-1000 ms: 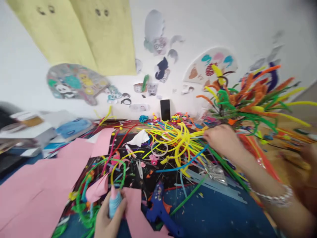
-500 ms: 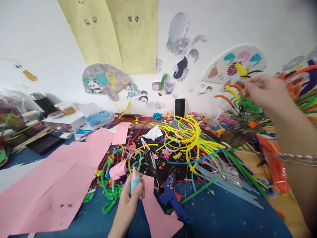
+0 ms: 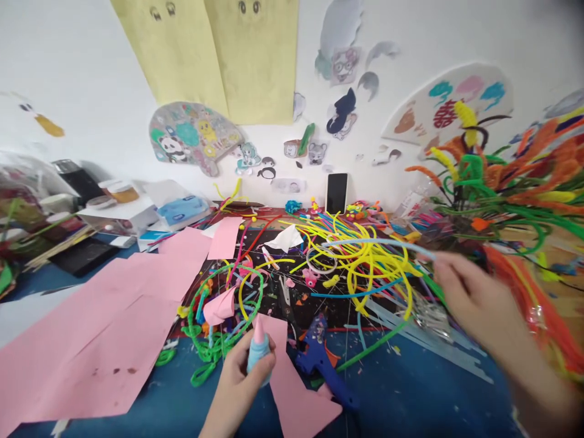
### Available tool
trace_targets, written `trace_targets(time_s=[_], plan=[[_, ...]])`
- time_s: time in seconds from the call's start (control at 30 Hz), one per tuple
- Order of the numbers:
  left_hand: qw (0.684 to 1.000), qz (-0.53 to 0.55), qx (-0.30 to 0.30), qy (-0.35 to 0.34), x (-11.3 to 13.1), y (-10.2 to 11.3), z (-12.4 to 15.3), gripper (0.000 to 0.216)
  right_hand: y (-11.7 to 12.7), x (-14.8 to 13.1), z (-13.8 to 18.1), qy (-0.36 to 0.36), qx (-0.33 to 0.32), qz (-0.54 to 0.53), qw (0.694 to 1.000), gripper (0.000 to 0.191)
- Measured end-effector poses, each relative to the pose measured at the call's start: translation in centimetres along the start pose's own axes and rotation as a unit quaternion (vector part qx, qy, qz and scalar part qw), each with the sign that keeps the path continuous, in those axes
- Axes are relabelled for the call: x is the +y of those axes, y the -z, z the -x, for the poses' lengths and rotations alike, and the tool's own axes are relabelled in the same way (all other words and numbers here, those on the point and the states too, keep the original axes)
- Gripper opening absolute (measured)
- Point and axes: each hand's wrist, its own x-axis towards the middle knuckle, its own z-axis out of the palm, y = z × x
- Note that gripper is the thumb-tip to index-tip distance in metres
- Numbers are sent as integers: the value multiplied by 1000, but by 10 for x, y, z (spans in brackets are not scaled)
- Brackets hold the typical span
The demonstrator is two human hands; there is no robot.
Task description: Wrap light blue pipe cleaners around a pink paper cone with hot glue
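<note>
Head view: my left grip (image 3: 239,372) is wrapped around a pink-tipped blue piece (image 3: 258,351), near the cut pink paper (image 3: 298,392); my right grip (image 3: 472,298) pinches a pale-blue stem (image 3: 387,241) reaching leftward above yellow stems (image 3: 404,271) on the worktop (image 3: 401,395).

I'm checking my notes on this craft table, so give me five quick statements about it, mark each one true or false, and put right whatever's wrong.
1. The left hand holds a light blue piece with a pink tip. True.
2. The right hand holds a red strip. False: it holds a pale blue strip.
3. Neither hand touches the blue glue gun. True.
4. The phone lies flat. False: the phone stands upright near the wall.
5. The large pink paper is right of the glue gun. False: it is to the left.
</note>
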Motion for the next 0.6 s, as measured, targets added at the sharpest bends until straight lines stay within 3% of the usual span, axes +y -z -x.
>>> trace_targets(time_s=[0.1,0.23,0.37,0.47,0.53,0.6], plan=[[999,-9,-49,-1,-3,-4,3,38,-23,17,72,-40,-105,-124,986,33],[995,-6,-101,13,-6,-12,6,41,-41,34,133,16,-121,-86,989,55],[997,31,-65,17,-8,-15,7,39,-42,44,143,58,-79,116,988,71],[998,58,-12,20,-9,-14,6,37,-43,33,134,60,-19,250,966,68],[998,62,11,11,-11,-15,6,37,-50,11,131,68,11,266,962,62],[998,58,31,-8,-14,-16,7,39,-64,-18,135,139,-59,175,973,57]])
